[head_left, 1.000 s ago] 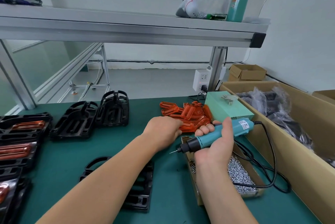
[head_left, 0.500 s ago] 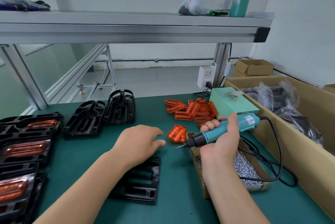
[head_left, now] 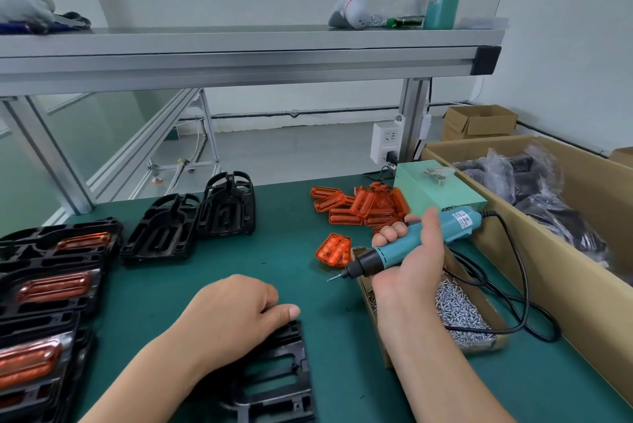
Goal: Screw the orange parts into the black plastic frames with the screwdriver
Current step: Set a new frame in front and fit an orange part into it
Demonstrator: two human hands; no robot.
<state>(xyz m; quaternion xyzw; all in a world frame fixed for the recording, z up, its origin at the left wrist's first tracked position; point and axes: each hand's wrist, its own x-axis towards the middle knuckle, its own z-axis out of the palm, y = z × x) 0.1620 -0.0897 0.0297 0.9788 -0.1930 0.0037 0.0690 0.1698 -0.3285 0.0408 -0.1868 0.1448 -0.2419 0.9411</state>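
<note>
Screwdriver (head_left: pixel 390 249) in right hand (head_left: pixel 419 263), long axis slanted, bit pointing lower-left

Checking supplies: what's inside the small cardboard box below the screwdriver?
Loose silver screws lie in the small cardboard box; the right hand, gripping the screwdriver, and its forearm hide its left part.

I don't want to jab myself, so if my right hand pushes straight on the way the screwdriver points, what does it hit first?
Probably your left hand, near the thumb, on the black frame; depth from the screwdriver is unclear.
</note>
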